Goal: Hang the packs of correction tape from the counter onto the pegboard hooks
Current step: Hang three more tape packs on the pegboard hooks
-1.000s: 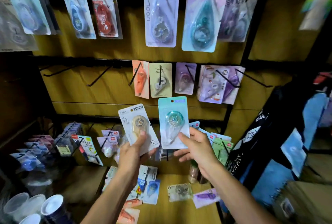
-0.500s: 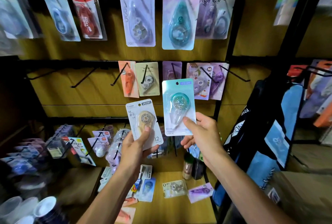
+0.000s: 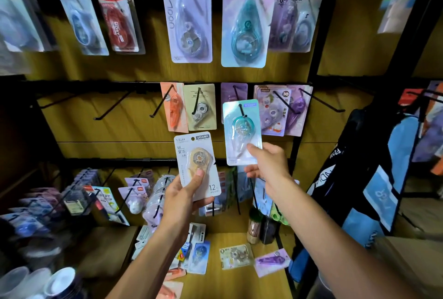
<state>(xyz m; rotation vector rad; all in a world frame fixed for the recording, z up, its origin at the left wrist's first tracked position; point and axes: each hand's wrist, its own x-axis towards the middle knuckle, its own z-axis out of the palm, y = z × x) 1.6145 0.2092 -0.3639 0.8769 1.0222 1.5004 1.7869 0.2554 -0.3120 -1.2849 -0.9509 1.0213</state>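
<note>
My right hand (image 3: pixel 267 165) pinches the lower edge of a teal correction tape pack (image 3: pixel 241 128), held up against the middle row of the pegboard. A black hook (image 3: pixel 242 110) passes through the pack's top hole, in front of a purple pack (image 3: pixel 233 92) hanging behind it. My left hand (image 3: pixel 183 199) grips a white pack with an orange tape (image 3: pixel 197 163), thumb on its front, lower and to the left. Several more packs (image 3: pixel 236 256) lie flat on the wooden counter (image 3: pixel 230 282) below.
Upper hooks carry large packs (image 3: pixel 244 18). The middle row has bare hooks (image 3: pixel 112 108) at the left and an orange pack (image 3: pixel 173 107) and a beige pack (image 3: pixel 201 107) beside the teal one. Blue bags (image 3: pixel 374 190) hang at the right; paper cups (image 3: pixel 57 282) stand bottom left.
My right hand has lifted the teal pack up and right onto the middle-row hook. My left hand has risen slightly with the white pack.
</note>
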